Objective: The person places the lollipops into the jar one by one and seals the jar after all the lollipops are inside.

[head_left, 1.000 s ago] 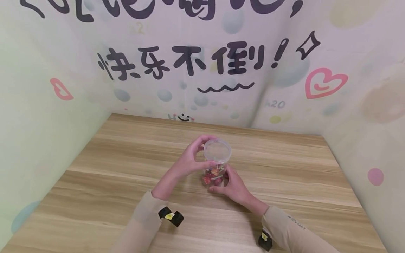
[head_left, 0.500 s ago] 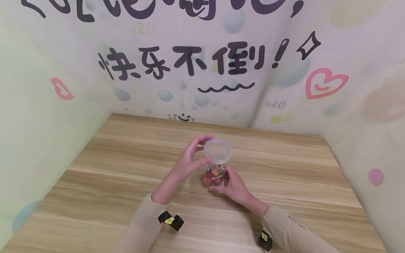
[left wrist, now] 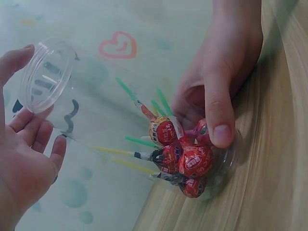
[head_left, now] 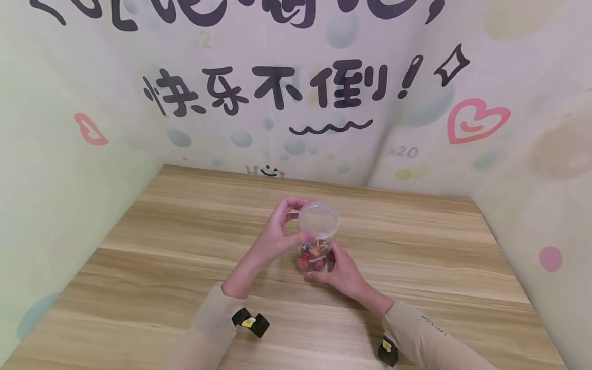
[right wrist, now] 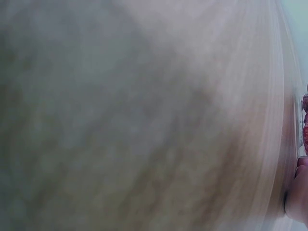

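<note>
A clear plastic jar [head_left: 300,247] stands upright on the wooden table, holding several lollipops [left wrist: 196,160] in red wrappers with green and yellow sticks. Its round transparent lid [head_left: 318,220] sits on top. At the lid's left side my left hand [head_left: 276,234] pinches the rim, thumb in front and fingers behind. Low on the jar's right side, my right hand [head_left: 343,271] grips the body near the base; its thumb lies across the front in the left wrist view. In the right wrist view only a sliver of hand [right wrist: 299,195] and jar shows at the right edge.
The wood-grain table [head_left: 185,221] is bounded by a printed backdrop [head_left: 277,144] behind and at both sides. Black wrist straps with cameras [head_left: 251,322] are worn over beige sleeves [head_left: 203,329].
My left thumb drew back from the lid's front rim, then came onto it again as the left fingers shifted round the rim. The right hand and the jar stay in place.
</note>
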Available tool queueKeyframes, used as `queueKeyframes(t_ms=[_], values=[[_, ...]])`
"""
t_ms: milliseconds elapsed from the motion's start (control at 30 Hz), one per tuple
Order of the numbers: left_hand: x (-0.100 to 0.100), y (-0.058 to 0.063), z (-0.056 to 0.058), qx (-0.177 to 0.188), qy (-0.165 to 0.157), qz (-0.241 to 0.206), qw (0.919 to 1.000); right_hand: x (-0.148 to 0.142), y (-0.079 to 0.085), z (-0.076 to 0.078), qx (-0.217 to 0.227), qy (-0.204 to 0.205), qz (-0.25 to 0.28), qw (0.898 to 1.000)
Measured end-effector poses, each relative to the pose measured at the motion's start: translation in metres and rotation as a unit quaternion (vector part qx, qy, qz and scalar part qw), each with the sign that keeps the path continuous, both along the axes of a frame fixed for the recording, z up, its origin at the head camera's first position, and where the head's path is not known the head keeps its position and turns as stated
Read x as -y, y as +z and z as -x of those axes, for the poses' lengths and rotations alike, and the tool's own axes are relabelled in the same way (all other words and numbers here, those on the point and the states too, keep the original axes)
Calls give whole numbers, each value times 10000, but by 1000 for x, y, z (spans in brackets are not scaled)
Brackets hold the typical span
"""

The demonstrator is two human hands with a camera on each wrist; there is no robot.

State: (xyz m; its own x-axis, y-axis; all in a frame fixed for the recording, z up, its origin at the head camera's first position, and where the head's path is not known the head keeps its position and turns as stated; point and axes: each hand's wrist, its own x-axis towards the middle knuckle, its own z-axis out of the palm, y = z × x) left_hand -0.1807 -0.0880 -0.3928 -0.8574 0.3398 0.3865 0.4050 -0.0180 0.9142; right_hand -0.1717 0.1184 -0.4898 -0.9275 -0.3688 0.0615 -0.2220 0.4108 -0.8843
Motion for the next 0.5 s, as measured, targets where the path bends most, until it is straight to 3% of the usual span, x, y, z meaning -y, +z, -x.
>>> queueKeyframes(t_ms=[267, 500], values=[[-1, 2, -1, -49, 13, -75, 10000, 0, -1, 0, 24, -3, -8, 10000], [-1, 2, 2, 55, -259, -258, 9993, 0, -1, 1, -67, -19, -101, 9999]])
